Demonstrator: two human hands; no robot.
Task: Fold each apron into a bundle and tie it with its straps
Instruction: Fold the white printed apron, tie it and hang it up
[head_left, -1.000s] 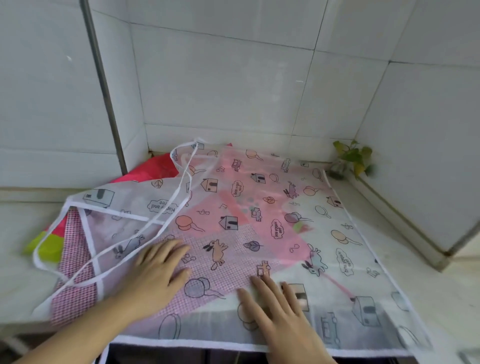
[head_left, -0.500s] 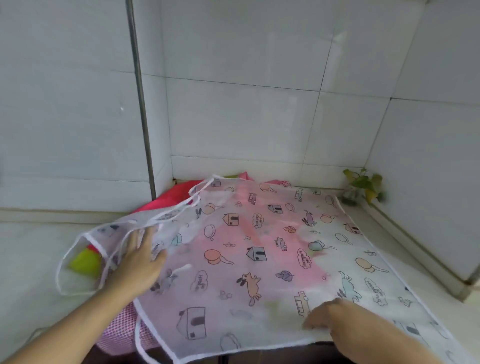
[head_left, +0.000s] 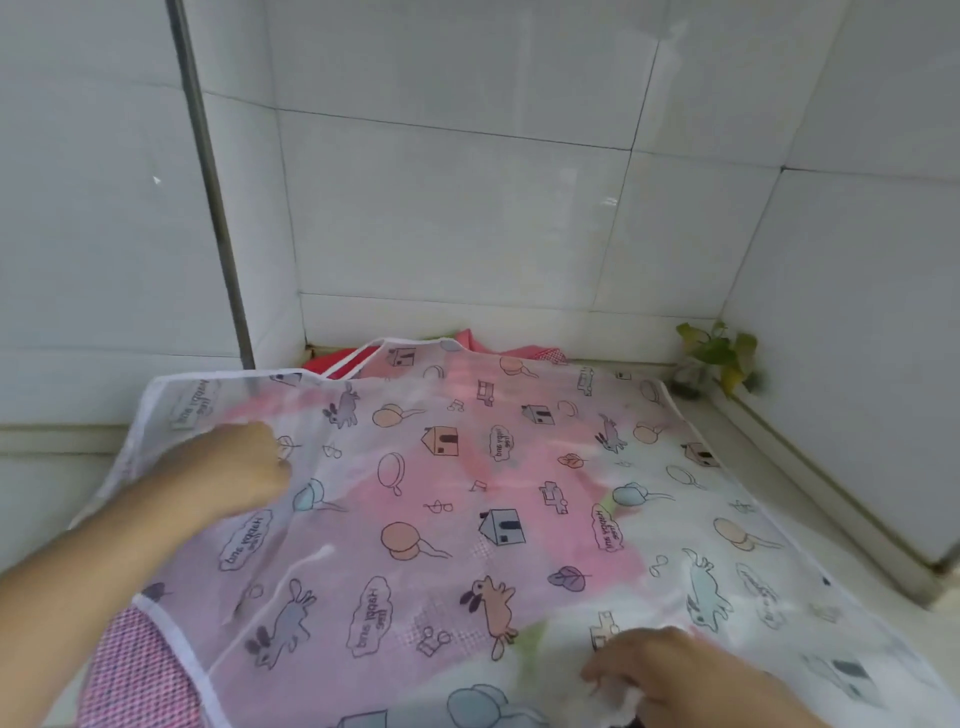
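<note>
Your hands have left the flat, smoothing press of a second ago and now gather the translucent apron (head_left: 467, 493). Your left hand (head_left: 244, 467) has travelled out to the apron's left side, its fingers curled into the film and lifting that edge, so the white-bound border (head_left: 156, 415) stands off the tabletop (head_left: 769, 457) and the loose straps seen earlier are now out of sight. Your right hand (head_left: 675, 670) has pulled back to the near hem, fingers bent and pinching a bunched bit of it. I judge this as the start of the first fold; no bundle is formed yet and no tying.

The apron lies spread over the tabletop in the tiled corner, covering a pile of other cloth: red fabric (head_left: 337, 358) peeps out at the back, pink checked fabric (head_left: 140, 675) at the near left. The sheet is thin, plastic-like, printed with houses, rabbits and balloons, and it wrinkles readily where gripped. A small leafy plant (head_left: 719, 358) sits in the right corner.
</note>
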